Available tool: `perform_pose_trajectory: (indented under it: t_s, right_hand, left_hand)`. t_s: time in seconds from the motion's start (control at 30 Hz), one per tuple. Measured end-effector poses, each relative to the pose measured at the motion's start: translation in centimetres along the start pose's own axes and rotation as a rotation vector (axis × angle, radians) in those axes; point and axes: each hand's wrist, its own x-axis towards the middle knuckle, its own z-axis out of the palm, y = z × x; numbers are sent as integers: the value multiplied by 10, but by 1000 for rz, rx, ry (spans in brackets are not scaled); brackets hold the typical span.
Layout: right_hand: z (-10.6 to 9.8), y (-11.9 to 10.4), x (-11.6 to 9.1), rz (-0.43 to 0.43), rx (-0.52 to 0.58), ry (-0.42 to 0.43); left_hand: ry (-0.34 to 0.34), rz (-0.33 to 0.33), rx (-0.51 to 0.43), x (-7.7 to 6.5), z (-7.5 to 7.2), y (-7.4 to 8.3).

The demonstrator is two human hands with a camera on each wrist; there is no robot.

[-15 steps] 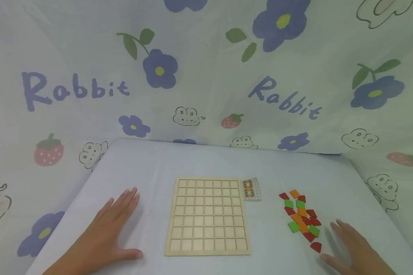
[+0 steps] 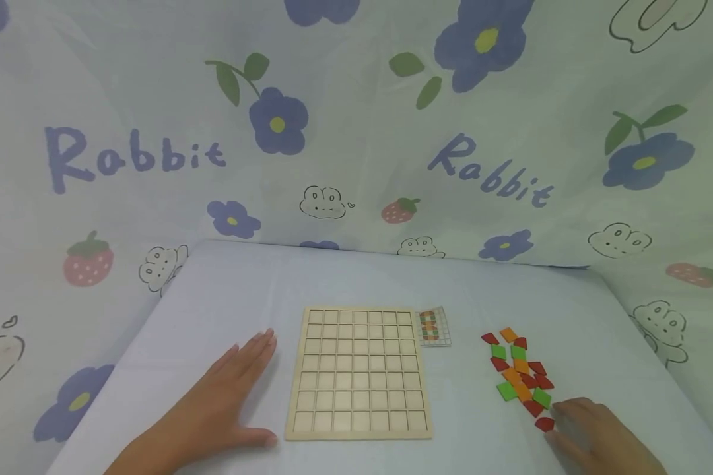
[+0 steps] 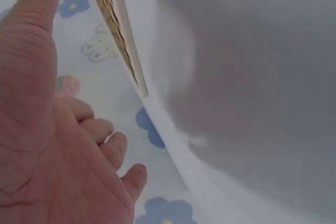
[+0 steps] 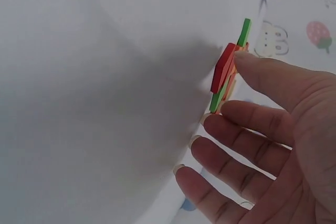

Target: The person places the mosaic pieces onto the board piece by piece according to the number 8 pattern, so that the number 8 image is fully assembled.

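Note:
A wooden grid board (image 2: 359, 373) lies on the white table, its square cells bare. My left hand (image 2: 214, 402) is left of the board, fingers straight and thumb spread toward its near left corner, holding nothing. On the right side lies a loose group of flat red, orange and green tiles (image 2: 521, 366). My right hand (image 2: 600, 432) is at the near end of this group, thumb and fingers apart. In the right wrist view its thumb tip (image 4: 242, 59) is right at a red tile (image 4: 223, 69), with green tile edges showing behind.
A small pattern card (image 2: 435, 327) with a printed coloured grid lies against the board's far right edge. Behind the table (image 2: 249, 277) hangs a fabric (image 2: 356, 132) printed with flowers, rabbits and strawberries.
My left hand has moved right, closer to the board. The right hand has moved left to the nearest red tile, its fingers bending a little more. Board and card have stayed in place.

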Motion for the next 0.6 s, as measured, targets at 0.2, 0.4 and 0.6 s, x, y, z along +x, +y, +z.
perform_pose_trajectory:
  t_s: [0.2,0.4,0.6]
  right_hand:
    - [0,-2,1,-29,16,-1]
    - [-2,-5,4,-22,25,-24]
    - [-5,-6,5,-60,15,8]
  left_hand:
    - [-90,-39,-109,9,4,8]
    - [-193,-94,-163,13,5,13]
    - [-264,-104,-199,17,7,14]
